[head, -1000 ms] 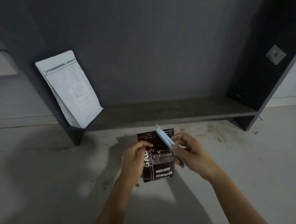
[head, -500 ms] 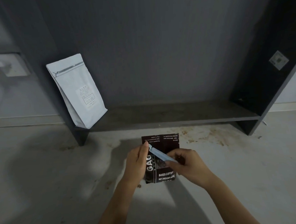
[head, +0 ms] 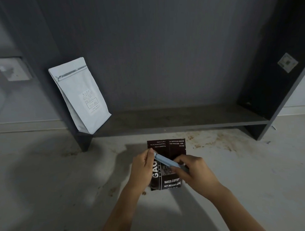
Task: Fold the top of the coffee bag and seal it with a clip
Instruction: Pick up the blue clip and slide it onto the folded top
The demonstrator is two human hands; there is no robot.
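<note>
Here, clip (head: 168,161) slanting across coffee bag (head: 171,181), both hands gripping

A white pouch (head: 80,95) leans on the dark shelf (head: 174,117); the coffee bag (head: 169,173) stands on the floor (head: 47,188).

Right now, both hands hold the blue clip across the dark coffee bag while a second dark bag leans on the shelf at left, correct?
Not quite: in the head view the leaning bag is white, not dark. Both the left hand and right hand hold the blue clip across the dark coffee bag.

dark brown coffee bag (head: 169,181) with white lettering, pale blue clip (head: 167,161), white pouch (head: 82,98), grey shelf (head: 183,119)
</note>
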